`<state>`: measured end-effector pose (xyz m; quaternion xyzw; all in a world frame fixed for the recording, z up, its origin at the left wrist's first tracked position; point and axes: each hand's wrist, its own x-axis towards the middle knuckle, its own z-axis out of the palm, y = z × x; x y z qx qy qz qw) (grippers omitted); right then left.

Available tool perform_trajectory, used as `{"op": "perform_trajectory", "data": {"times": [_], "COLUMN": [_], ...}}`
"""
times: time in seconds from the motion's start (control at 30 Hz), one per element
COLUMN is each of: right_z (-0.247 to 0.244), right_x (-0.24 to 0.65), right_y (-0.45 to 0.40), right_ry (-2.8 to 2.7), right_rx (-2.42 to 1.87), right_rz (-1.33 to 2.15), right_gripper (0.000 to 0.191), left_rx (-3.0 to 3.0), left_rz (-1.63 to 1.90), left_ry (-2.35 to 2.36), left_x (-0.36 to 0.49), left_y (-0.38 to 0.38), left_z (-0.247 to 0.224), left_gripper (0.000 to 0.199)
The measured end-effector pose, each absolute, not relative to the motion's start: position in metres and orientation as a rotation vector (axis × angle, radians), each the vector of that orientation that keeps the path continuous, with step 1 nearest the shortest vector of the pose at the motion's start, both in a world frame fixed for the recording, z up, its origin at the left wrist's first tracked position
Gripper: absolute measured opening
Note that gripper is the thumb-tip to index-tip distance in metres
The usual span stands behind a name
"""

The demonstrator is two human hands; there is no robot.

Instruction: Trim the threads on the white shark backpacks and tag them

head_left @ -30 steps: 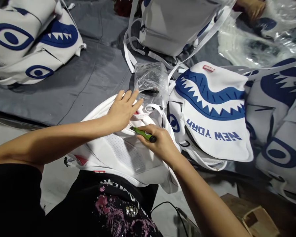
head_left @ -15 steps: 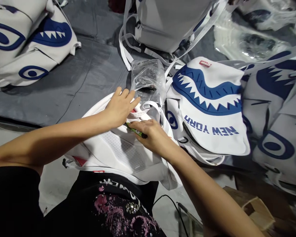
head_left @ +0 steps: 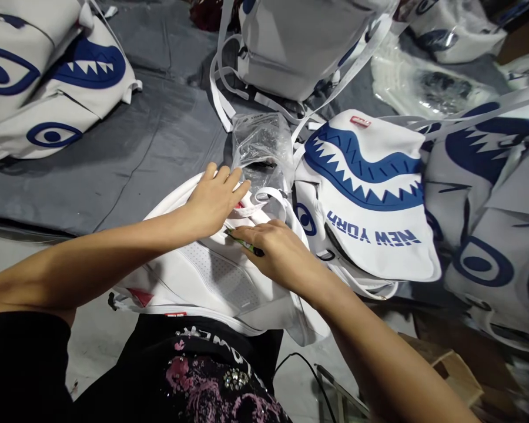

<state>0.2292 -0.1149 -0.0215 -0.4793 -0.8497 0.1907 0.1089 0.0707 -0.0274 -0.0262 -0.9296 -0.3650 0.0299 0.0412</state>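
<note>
A white backpack (head_left: 255, 294) with a grey dotted panel lies in front of me at the table's edge, against my black clothing. My left hand (head_left: 216, 200) rests on its upper part with the fingers stretched and slightly apart. Close beside it, my right hand (head_left: 275, 247) is closed around small green-and-black thread snips (head_left: 251, 249), their tip pointing at the bag just below my left hand. The exact spot under the tip is hard to make out. A white strap (head_left: 271, 194) loops up beyond my right hand.
A clear plastic bag (head_left: 262, 141) lies just behind the backpack. To the right sits a white bag (head_left: 379, 235) with a blue toothed mouth. More such bags stand left (head_left: 88, 106) and far right (head_left: 480, 258). A cardboard box (head_left: 458, 376) is below right.
The view has shifted slightly, so the surroundings sit a little lower and further left. My right hand has turned a little on the snips; my left hand stays on the backpack.
</note>
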Motion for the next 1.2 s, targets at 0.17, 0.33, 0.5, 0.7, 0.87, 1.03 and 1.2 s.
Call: {"op": "perform_trajectory", "data": {"times": [0.17,0.33,0.5,0.7,0.87,1.03,1.2], "right_z": [-0.02,-0.016,-0.008,-0.009,-0.009,-0.01,-0.009], "right_x": [0.229,0.224,0.219,0.217,0.218,0.216,0.213], "right_y": [-0.117,-0.119,-0.119,-0.122,-0.123,-0.122,-0.125], "right_ry": [-2.566,-2.552,-2.567,-2.528,-2.516,-2.48,-2.439], "right_rx": [-1.493,-1.587,-1.704,-1.718,-1.75,-1.748,-1.813], "right_rz": [0.474,0.469,0.542,0.534,0.535,0.527,0.501], "right_gripper": [0.028,0.025,0.023,0.022,0.021,0.02,0.017], "left_rx": [-2.808,-2.775,-2.742,-2.751,-2.778,-2.751,-2.763], "left_rz": [0.103,0.081,0.065,0.089,0.115,0.125,0.144], "left_ry": [-1.101,-1.068,-1.053,-1.073,-1.105,-1.091,-1.097], "left_x": [0.07,0.07,0.069,0.069,0.07,0.07,0.07], "left_y": [-0.028,-0.029,-0.03,-0.03,-0.03,-0.029,-0.03], "left_z": [-0.027,-0.028,-0.027,-0.027,-0.026,-0.025,-0.022], "left_gripper": [0.076,0.071,0.067,0.068,0.07,0.069,0.067]}}
